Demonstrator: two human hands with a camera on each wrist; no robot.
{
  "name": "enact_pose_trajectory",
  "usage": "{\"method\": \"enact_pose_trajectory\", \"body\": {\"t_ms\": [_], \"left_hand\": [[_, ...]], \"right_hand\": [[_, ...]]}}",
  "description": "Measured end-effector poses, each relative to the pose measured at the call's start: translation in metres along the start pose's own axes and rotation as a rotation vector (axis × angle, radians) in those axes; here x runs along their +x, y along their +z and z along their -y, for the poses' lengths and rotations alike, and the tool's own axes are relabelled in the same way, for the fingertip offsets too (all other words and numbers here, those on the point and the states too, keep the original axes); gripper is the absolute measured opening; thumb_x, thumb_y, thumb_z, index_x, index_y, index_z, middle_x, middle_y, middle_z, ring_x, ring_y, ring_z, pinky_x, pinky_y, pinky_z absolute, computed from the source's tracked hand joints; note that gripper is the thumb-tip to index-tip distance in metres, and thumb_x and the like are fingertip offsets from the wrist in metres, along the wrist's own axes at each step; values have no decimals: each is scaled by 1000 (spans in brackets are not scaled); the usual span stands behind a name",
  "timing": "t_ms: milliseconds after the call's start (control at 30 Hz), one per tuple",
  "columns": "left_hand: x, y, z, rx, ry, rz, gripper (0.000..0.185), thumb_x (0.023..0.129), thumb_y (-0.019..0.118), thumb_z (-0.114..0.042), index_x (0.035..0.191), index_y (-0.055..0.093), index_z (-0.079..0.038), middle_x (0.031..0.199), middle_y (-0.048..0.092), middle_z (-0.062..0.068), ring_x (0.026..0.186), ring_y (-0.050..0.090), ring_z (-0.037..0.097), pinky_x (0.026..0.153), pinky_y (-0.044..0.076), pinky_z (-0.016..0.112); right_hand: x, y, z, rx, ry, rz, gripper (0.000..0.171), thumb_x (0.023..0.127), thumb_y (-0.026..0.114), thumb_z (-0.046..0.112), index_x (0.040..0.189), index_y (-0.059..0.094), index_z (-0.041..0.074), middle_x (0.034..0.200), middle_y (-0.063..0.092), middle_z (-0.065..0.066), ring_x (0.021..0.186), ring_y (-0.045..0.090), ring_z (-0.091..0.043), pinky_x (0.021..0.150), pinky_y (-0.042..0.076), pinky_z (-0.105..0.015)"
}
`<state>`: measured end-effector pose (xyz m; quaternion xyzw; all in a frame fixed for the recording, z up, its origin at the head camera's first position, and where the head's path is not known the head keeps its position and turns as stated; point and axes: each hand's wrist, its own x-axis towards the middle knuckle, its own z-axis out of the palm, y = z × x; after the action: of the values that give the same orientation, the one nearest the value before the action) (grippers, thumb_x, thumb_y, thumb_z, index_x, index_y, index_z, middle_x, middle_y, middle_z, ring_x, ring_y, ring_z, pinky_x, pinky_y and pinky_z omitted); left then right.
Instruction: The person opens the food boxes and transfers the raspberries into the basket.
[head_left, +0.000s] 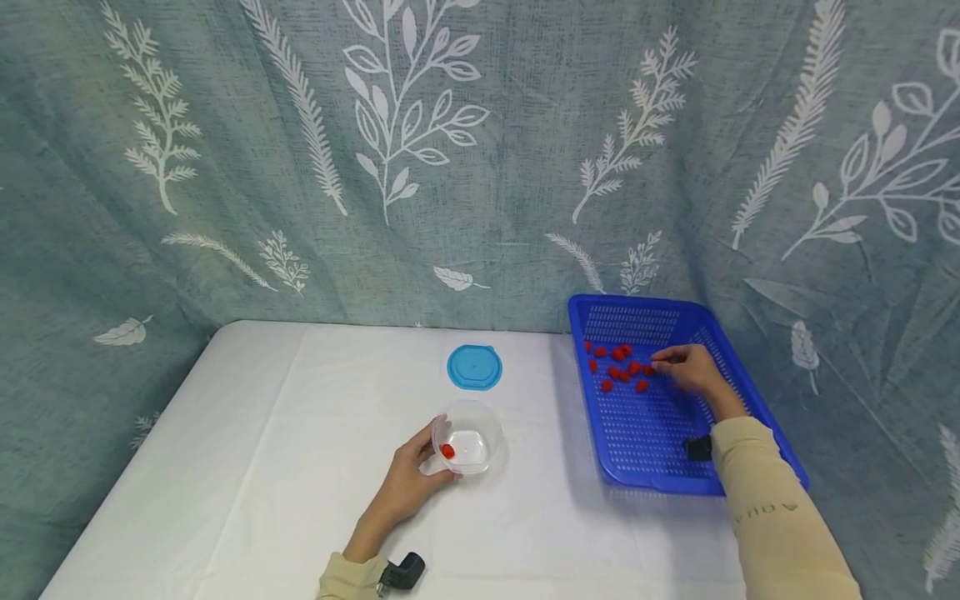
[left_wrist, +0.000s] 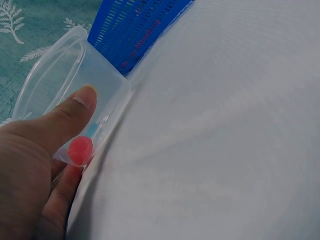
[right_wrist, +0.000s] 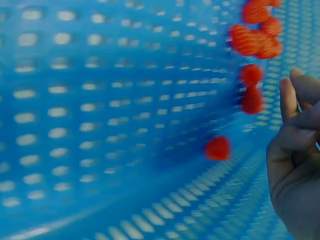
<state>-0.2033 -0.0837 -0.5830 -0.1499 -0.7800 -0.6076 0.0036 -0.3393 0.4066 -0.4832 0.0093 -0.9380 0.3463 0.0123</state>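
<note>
1. The red berries lie in a loose cluster on the floor of the blue basket, toward its far half; in the right wrist view they show as blurred red blobs on the perforated plastic.
2. The right hand is inside the basket, its fingertips at the right edge of the cluster. The fingers are drawn together and bent; in the right wrist view the hand sits just beside the nearest berries, and I cannot tell whether it pinches one or only touches them.
3. One more berry sits inside the clear plastic tub, at its left side; the left wrist view shows it low against the tub's wall.
4. The left hand grips the tub from the left, thumb pressed on the wall and fingers curled beneath, so the tub is tipped.
5. A round blue lid lies flat on the table, beyond the tub and apart from it, to the left of the basket.
6. Everything rests on a white table, with a grey-green curtain printed with white leaves hanging behind it.
</note>
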Motion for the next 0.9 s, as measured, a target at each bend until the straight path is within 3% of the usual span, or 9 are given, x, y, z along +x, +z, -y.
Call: {"method": "enact_pose_trajectory", "body": {"t_ms": [133, 233, 300, 367, 433, 533, 667, 800, 900], "left_hand": [[0, 1, 0, 8, -2, -2, 93, 76, 88, -4, 155, 40, -5, 154, 49, 16, 136, 54, 33, 114, 43, 37], [0, 1, -1, 11, -6, -4, 93, 76, 88, -4, 155, 40, -6, 154, 49, 16, 137, 53, 32, 114, 44, 37], [0, 1, 0, 15, -7, -6, 93, 76, 88, -5, 155, 40, -6, 154, 49, 16, 137, 53, 33, 114, 43, 37], [0, 1, 0, 17, -9, -6, 93, 76, 88, -6, 155, 40, -6, 154, 49, 16, 137, 54, 33, 114, 43, 38], [0, 1, 0, 16, -10, -6, 93, 76, 89, -6, 155, 40, -6, 154, 48, 16, 137, 54, 33, 114, 43, 37], [0, 1, 0, 8, -9, -4, 93, 76, 88, -5, 155, 40, -6, 154, 48, 16, 136, 54, 33, 114, 43, 37], [0, 1, 0, 7, -5, -3, 92, 76, 88, -5, 155, 40, -5, 154, 48, 16, 137, 54, 33, 114, 43, 36], [0, 1, -1, 20, 0, -2, 91, 77, 87, -5, 155, 40, -5, 154, 48, 16, 137, 53, 32, 114, 44, 36], [0, 1, -2, 21, -2, 6, 91, 78, 87, -5, 156, 39, -6, 155, 47, 16, 137, 53, 32, 114, 43, 36]], "right_hand": [[-1, -3, 27, 6, -82, -9, 32, 98, 67, 16, 116, 70, -10, 115, 71, -27, 97, 68, -22, 80, 53, -25], [-10, -7, 60, 37, -129, 2, 35, 101, 64, 22, 120, 69, -7, 123, 68, -27, 115, 63, -35, 95, 52, -39], [-21, -10, 86, 71, -152, 6, 36, 101, 64, 24, 121, 69, -5, 125, 67, -26, 121, 60, -38, 100, 49, -46], [-35, -10, 112, 110, -163, 1, 35, 102, 64, 26, 121, 70, -2, 126, 67, -24, 120, 61, -33, 100, 49, -44], [-50, -6, 134, 144, -172, -6, 34, 102, 64, 28, 121, 71, 0, 124, 69, -22, 111, 65, -23, 95, 52, -36], [-71, 5, 162, 214, -175, 12, 32, 101, 64, 30, 119, 72, 5, 118, 71, -19, 83, 64, -8, 72, 56, -26], [-89, 31, 185, 277, -236, 74, 26, 101, 66, 26, 116, 74, 7, 111, 72, -15, 58, 47, -3, 50, 47, -24], [-94, 63, 197, 270, -309, 140, 21, 100, 66, 21, 112, 75, 7, 114, 73, -13, 73, 60, -5, 60, 53, -24], [-95, 84, 204, 238, -338, 185, 17, 99, 67, 17, 110, 76, 8, 113, 73, -11, 71, 64, -12, 59, 54, -25]]}}
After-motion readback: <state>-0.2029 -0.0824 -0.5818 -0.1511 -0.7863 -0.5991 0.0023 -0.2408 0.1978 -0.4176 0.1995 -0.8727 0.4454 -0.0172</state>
